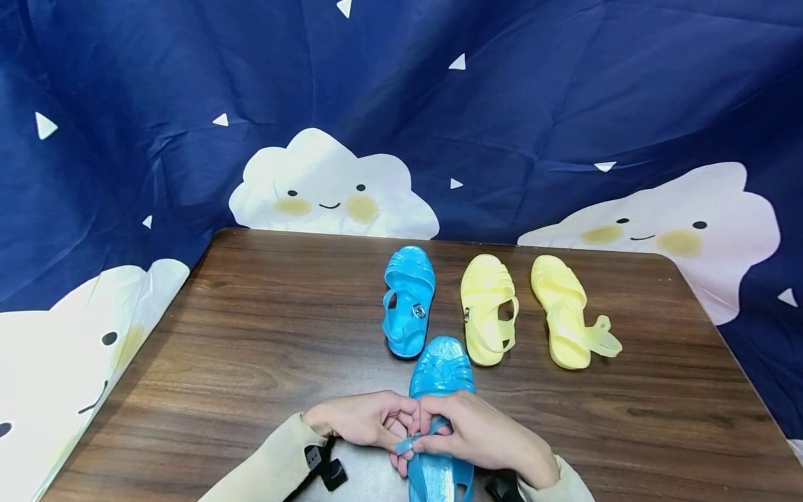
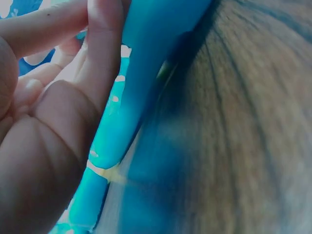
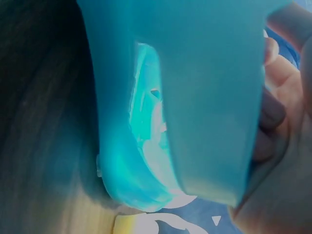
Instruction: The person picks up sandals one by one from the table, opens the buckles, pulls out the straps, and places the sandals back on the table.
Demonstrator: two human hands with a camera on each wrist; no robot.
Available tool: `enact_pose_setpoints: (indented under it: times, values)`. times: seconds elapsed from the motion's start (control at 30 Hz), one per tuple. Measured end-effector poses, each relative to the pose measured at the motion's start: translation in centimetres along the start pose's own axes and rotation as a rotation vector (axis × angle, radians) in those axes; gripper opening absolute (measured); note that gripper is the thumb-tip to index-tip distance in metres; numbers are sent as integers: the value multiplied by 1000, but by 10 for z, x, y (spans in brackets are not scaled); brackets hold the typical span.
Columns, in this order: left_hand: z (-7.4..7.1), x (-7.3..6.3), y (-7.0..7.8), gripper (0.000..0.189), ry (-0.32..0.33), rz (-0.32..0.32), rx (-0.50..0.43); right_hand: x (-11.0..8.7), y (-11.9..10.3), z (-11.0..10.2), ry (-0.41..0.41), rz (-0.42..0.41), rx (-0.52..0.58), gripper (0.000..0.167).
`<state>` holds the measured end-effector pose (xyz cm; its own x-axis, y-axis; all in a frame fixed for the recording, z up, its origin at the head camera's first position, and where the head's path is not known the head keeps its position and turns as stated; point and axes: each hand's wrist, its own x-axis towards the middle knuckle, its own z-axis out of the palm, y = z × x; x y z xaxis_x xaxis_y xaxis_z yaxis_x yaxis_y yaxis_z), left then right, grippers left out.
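Observation:
A blue sandal [image 1: 442, 373] lies on the table close to the wearer, toe pointing away. Above its middle, the left hand [image 1: 370, 418] and right hand [image 1: 479, 432] meet at the fingertips. Both pinch the sandal's blue strap [image 1: 405, 445], whose end sticks out to the left between the thumbs. The left wrist view shows the left hand [image 2: 53, 107] with curled fingers along the sandal's side [image 2: 151, 63]. In the right wrist view, a wide blue band [image 3: 209, 112] covers part of the right hand [image 3: 287, 126]. The fastening itself is hidden by the fingers.
Just beyond lies another blue sandal [image 1: 410, 300] with a metal buckle, its strap across the heel. A yellow sandal [image 1: 488, 314] and a second yellow sandal [image 1: 564, 314], strap loose to the right, lie beside it. The brown wooden table [image 1: 251, 328] ends against a blue cloud-patterned cloth [image 1: 502, 125].

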<state>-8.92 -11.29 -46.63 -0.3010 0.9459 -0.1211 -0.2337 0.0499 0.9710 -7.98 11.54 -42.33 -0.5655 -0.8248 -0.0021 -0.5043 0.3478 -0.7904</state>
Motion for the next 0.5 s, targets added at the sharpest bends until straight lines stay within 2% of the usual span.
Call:
enact_pose_setpoints:
  times: [0.33,0.5]
  values:
    - [2,1,3,23,24,14,40,-1,2,1,61,-11,-63,23]
    - [3,1,4,14,29,-32,11,-1,0,1,100,45,-126,32]
